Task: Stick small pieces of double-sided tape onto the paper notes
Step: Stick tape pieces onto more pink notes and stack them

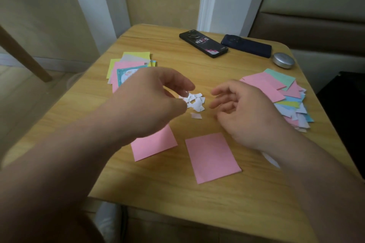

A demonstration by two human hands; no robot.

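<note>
Your left hand [154, 102] is curling thumb to forefinger at the heap of small white tape pieces [194, 101] lying between your hands, catch unclear. Your right hand [245, 116] is hovering slack and empty, with the pink rectangular paper note [212, 157] lying nearer you.

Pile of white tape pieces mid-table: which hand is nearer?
Left. The left hand has its fingertips at the left edge of the pile of tape pieces; the right hand is to the pile's right, with bare table between.
</note>
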